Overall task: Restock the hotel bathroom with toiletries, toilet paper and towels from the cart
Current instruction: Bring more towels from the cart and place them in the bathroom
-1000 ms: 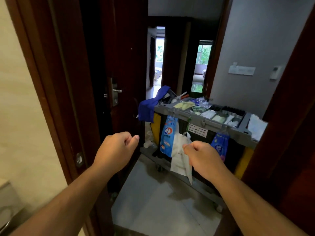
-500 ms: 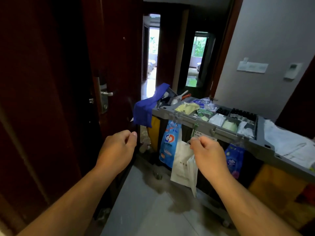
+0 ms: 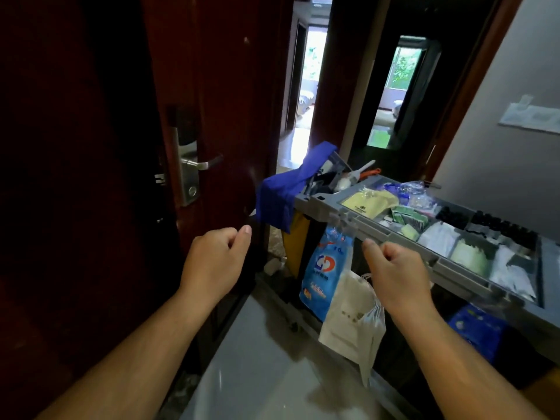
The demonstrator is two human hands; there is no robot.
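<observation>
As the left hand point(image 3: 216, 262) is held up: fingers clenched in a loose fist, thumb tip on the forefinger, nothing in it; close to the dark wooden door point(image 3: 218, 86), apart from the cart.
Right hand point(image 3: 397, 271): fingers curled under, knuckles up, just below the front rim of the cart's tray; fingertips are hidden, so I cannot tell whether it pinches anything.
White bag point(image 3: 348, 322): hangs directly beneath the right hand, against the cart's side; held or merely hooked to the cart, unclear.
Blue detergent pouch point(image 3: 325, 271): hangs from the tray rim, just beside the white bag.
Cart tray point(image 3: 315, 204): grey, split into compartments. The toiletries lie here: yellow packets point(image 3: 368, 203) at the end nearest the door, then green sachets point(image 3: 409, 216), white packets point(image 3: 439, 237), and black-capped bottles point(image 3: 500, 227) along the far row.
Blue cloth point(image 3: 278, 192): draped over the cart's door-side end.
Toilet paper, towels: not seen in this view.
Step in hand (judged): reaching to the tray for toiletries; nothing collected yet.
Doing it well: bring the right hand over the rim, not through the hanging bags. Straighten the fingers before coming down. Work one compartment at a time. Lift packets straight up so neighbours stay put, and pass each item to the empty left hand.
</observation>
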